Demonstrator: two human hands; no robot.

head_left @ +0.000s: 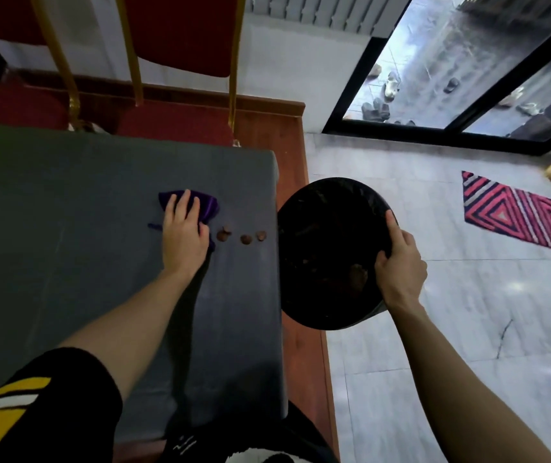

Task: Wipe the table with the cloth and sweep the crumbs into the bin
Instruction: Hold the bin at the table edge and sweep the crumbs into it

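Note:
A grey-covered table (66,228) fills the left of the head view. My left hand (183,228) presses flat on a purple cloth (209,203) near the table's right side. Three brown crumbs (244,236) lie in a row between the cloth and the right edge. My right hand (399,265) grips the rim of a round black bin (327,248), held just off the table's right edge with its mouth tilted toward me. Brown bits show inside the bin.
Red chairs with gold legs (180,61) stand behind the table. A wooden platform (290,145) runs under the table's right side. White tiled floor (434,329) lies to the right, with a striped red mat (521,215) and a glass door (451,71) beyond.

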